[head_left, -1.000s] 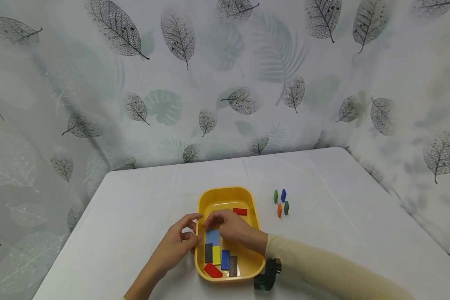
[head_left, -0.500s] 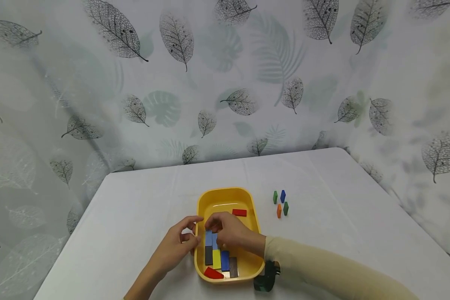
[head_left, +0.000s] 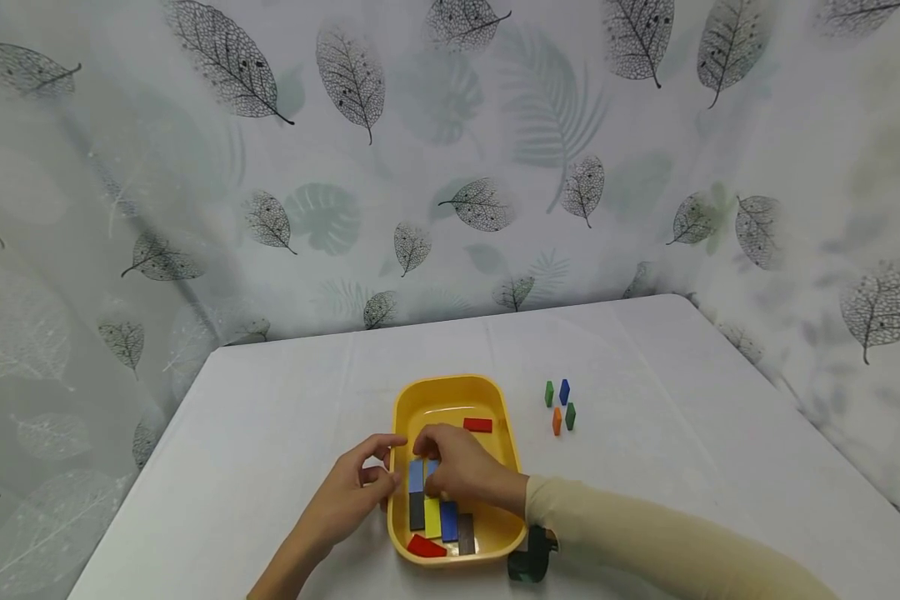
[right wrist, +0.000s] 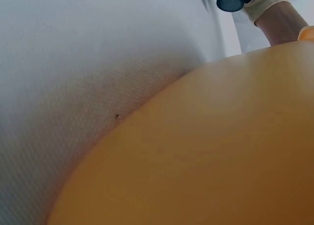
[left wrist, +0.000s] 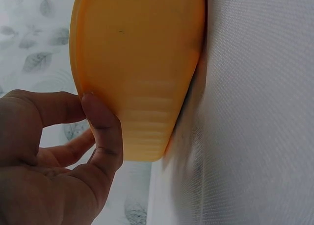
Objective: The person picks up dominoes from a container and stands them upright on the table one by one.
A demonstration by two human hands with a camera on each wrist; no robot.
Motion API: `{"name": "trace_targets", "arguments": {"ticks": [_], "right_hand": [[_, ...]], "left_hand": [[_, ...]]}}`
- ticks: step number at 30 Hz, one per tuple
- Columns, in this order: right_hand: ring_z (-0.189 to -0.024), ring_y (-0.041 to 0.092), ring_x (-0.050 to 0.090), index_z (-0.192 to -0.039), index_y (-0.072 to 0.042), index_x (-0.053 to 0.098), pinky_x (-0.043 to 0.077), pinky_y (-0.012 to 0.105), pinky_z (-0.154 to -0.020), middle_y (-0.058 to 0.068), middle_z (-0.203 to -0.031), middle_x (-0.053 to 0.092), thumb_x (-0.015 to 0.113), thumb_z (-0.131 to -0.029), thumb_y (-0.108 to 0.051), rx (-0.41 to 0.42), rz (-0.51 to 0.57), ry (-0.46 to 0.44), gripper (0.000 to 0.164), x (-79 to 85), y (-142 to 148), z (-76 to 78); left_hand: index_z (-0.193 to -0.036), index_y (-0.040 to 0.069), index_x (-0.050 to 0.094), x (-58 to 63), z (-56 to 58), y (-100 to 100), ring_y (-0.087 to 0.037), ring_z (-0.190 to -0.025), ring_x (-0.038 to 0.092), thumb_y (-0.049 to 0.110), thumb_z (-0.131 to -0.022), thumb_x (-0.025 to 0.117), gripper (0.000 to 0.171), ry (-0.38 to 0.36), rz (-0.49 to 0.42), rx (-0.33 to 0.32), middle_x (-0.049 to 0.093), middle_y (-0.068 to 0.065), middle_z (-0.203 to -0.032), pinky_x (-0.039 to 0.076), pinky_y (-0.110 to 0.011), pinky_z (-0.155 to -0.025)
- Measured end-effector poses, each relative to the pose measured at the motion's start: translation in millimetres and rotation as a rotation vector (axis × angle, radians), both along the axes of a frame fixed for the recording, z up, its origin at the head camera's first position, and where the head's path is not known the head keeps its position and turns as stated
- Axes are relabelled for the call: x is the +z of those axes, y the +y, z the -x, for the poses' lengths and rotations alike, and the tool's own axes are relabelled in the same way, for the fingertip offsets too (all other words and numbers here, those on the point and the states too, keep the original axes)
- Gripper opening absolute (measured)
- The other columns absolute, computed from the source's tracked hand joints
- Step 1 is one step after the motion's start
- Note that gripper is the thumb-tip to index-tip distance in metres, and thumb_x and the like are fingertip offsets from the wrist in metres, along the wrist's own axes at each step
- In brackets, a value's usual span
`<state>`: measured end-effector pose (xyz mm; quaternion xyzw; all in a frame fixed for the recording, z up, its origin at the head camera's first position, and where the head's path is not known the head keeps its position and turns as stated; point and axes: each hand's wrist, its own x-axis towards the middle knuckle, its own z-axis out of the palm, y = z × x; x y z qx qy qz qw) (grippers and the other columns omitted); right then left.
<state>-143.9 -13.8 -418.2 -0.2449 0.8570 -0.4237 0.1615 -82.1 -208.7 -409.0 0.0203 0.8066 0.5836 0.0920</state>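
Observation:
A yellow plastic tray (head_left: 435, 398) lies on the white table. My left hand (head_left: 351, 492) pinches its left rim; in the left wrist view the thumb touches the outer wall of the tray (left wrist: 137, 63). My right hand (head_left: 457, 467) reaches inside with curled fingers, finger and thumb at the ends of a light blue block (head_left: 431, 467) that they partly cover. Left of it lies another light blue block (head_left: 416, 477). Below are a black block (head_left: 417, 512), a yellow block (head_left: 432, 521), a blue block (head_left: 449, 522) and a dark brown block (head_left: 467, 535). The right wrist view hides the right hand.
One red block (head_left: 426, 547) lies at the tray's near end, another red block (head_left: 477, 425) toward its far end. Right of the tray, several small blocks stand upright on the table, among them an orange block (head_left: 557, 422). A leaf-patterned curtain (head_left: 450, 267) hangs behind.
The light blue blocks now lie side by side above the black and yellow blocks, and the right hand has shifted slightly over them. The left hand keeps its place on the rim.

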Motion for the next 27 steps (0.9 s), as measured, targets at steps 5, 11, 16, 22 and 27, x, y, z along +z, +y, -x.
{"name": "trace_targets", "arguments": {"ticks": [5, 11, 16, 22, 27], "right_hand": [[-0.091, 0.019, 0.053, -0.108, -0.007, 0.068, 0.053, 0.035, -0.084, 0.002, -0.099, 0.057, 0.090, -0.074, -0.008, -0.043, -0.086, 0.046, 0.040, -0.4, 0.9, -0.1], [-0.086, 0.018, 0.055, -0.108, -0.008, 0.067, 0.054, 0.034, -0.079, 0.003, -0.096, 0.056, 0.090, -0.077, -0.014, -0.050, -0.115, 0.039, 0.040, 0.9, 2.2, -0.2], [-0.084, 0.016, 0.055, -0.110, -0.008, 0.067, 0.055, 0.031, -0.079, 0.001, -0.095, 0.058, 0.089, -0.077, -0.009, -0.006, -0.110, 0.045, 0.039, 0.1, 1.8, 0.3], [-0.084, 0.015, 0.054, -0.112, -0.008, 0.067, 0.054, 0.028, -0.078, 0.001, -0.097, 0.055, 0.088, -0.076, -0.009, 0.016, -0.116, 0.073, 0.042, -1.7, 1.8, 0.6], [-0.080, 0.016, 0.055, -0.112, -0.005, 0.066, 0.054, 0.025, -0.071, 0.003, -0.094, 0.053, 0.088, -0.078, -0.014, -0.003, -0.125, 0.063, 0.041, -2.7, 2.7, 1.2]], "left_hand": [[-0.141, 0.005, 0.058, 0.5, 0.6, -0.4, -0.024, -0.079, 0.064, 0.003, -0.097, 0.067, 0.045, 0.004, -0.010, -0.013, 0.047, -0.015, -0.115, 0.056, -0.027, -0.067], [-0.141, 0.004, 0.058, 1.1, 0.7, -0.1, -0.025, -0.079, 0.063, 0.002, -0.097, 0.067, 0.046, 0.005, -0.029, -0.013, 0.046, -0.015, -0.115, 0.057, -0.027, -0.067], [-0.142, 0.005, 0.057, -0.4, 0.7, 0.0, -0.025, -0.077, 0.063, 0.002, -0.096, 0.068, 0.047, -0.001, -0.029, -0.002, 0.047, -0.015, -0.116, 0.057, -0.027, -0.066], [-0.142, 0.005, 0.057, -2.1, 1.3, -0.2, -0.025, -0.078, 0.062, 0.001, -0.096, 0.068, 0.048, -0.002, -0.028, 0.003, 0.047, -0.015, -0.117, 0.056, -0.027, -0.065], [-0.142, 0.005, 0.057, -1.0, 1.6, 1.0, -0.025, -0.076, 0.061, 0.002, -0.096, 0.068, 0.047, -0.006, -0.027, 0.009, 0.047, -0.017, -0.117, 0.056, -0.027, -0.065]]}}
